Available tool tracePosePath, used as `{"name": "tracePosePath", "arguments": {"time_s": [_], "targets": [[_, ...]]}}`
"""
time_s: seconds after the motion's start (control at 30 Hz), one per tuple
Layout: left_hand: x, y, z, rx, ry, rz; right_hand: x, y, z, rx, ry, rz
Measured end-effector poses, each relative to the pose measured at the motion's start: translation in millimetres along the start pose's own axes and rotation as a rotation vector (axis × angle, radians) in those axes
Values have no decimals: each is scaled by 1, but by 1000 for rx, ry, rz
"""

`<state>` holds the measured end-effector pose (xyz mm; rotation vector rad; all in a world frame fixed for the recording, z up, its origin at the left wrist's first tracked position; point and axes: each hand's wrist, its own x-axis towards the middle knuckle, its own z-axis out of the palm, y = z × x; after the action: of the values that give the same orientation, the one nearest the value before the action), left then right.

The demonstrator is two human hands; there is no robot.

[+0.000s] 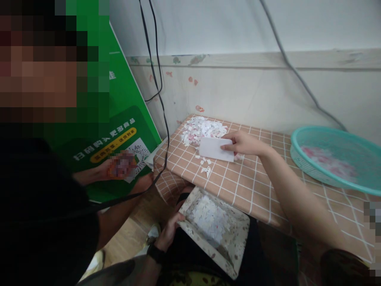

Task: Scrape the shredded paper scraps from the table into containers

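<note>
My right hand (242,143) pinches a white card (214,148) over the checked tablecloth. The card's left end meets a heap of torn paper scraps (204,129) near the table's far left corner. A few loose scraps (206,171) lie in front of the card. Below the table's front edge, my left hand (171,228) grips the left rim of a speckled rectangular tray (237,242), its thumb on the rim. The tray sits tilted over my lap and holds a layer of white scraps (210,216).
A turquoise plastic basket (336,139) with pink and white bits stands on the right of the brown checked table (244,186). To the left are another person (44,206), a green sign (131,95) and a black hanging cable (166,119). A wall borders the table's back.
</note>
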<state>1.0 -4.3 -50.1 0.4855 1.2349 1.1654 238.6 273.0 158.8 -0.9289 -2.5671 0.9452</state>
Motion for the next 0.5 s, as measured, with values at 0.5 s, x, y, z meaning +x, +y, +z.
{"name": "tracePosePath", "arguments": {"time_s": [0.5], "targets": [[2,-2,-2,-18,-19,53,1,-3,6,99,-54,28]]}}
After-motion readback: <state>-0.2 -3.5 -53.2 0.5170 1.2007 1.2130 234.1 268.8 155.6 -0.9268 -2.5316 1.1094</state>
